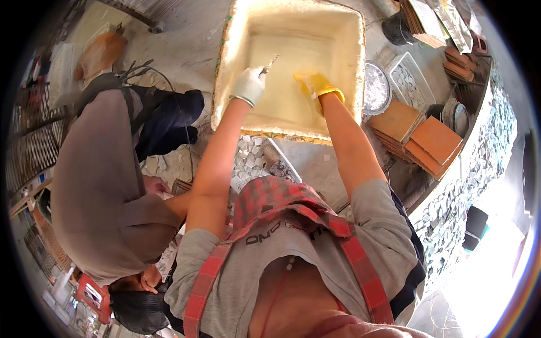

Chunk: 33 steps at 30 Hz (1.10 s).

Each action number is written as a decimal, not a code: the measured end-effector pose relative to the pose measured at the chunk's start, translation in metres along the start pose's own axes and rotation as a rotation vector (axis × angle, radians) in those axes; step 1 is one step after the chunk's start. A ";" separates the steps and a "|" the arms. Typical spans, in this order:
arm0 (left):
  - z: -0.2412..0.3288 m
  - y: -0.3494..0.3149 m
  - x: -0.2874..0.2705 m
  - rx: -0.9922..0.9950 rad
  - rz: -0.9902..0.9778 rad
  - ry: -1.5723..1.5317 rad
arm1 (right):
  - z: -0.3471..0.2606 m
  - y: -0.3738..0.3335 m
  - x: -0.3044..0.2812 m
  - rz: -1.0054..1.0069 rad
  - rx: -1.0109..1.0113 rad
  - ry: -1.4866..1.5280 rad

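We recorded a large rectangular tub (236, 42) on the floor ahead of the wearer: cream-coloured, stained yellowish, rim worn and mottled brown, its interior cloudy and apparently holding liquid. Over its left part, the left hand (248, 86), in a white glove, had closed its fingers on a slim, pale sliver (271, 63), which pointed up and right. In the right part we saw the right hand (318, 87), in a yellow glove, fingers extended low; their tips were blurred, and we could not tell whether they gripped anything.

The floor (197, 34) was grey and dusty. A broad spread of pale chips (445, 236) lay at right; a co-worker (101, 180) in a brown top bent over at left.

We counted, near the tub's right side: two stacks of orange-brown tiles (435, 141), one white crate (410, 81) and one round basin (376, 87), both containing pale pieces.
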State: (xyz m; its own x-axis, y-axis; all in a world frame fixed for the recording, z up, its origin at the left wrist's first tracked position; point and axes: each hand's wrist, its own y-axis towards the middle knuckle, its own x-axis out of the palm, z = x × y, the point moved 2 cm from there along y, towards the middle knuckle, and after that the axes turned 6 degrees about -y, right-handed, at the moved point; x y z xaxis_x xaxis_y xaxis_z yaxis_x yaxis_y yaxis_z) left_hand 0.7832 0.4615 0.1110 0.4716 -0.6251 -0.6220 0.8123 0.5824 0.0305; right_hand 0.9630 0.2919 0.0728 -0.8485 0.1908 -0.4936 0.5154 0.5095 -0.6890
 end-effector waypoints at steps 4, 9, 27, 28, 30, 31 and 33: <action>0.060 -0.048 -0.002 0.006 0.157 -0.218 | 0.074 0.056 -0.002 0.415 -0.423 -0.936; 0.091 -0.152 -0.057 -0.311 0.205 -0.530 | -0.049 -0.041 -0.038 0.357 -0.249 -0.245; 0.084 -0.309 -0.072 -0.274 -0.083 -0.787 | -0.100 -0.265 -0.144 0.648 -0.325 -0.289; 0.084 -0.319 -0.076 -0.269 -0.079 -0.809 | -0.087 -0.281 -0.152 0.596 -0.492 0.209; 0.083 -0.339 -0.070 -0.255 -0.084 -0.878 | -0.073 -0.345 -0.150 0.560 -0.737 0.531; 0.070 -0.353 -0.064 -0.317 -0.097 -0.923 | -0.071 -0.376 -0.148 0.571 -0.814 0.590; 0.075 -0.378 -0.070 -0.363 -0.158 -0.821 | -0.051 -0.411 -0.151 0.664 -0.728 0.436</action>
State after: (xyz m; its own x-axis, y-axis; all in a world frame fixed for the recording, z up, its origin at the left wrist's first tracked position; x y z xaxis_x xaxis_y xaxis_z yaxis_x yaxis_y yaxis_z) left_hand 0.4690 0.2468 0.2018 0.5733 -0.8039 0.1587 0.7956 0.4997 -0.3427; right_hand 0.8729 0.0962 0.4571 -0.4696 0.8222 -0.3218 0.8155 0.5436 0.1988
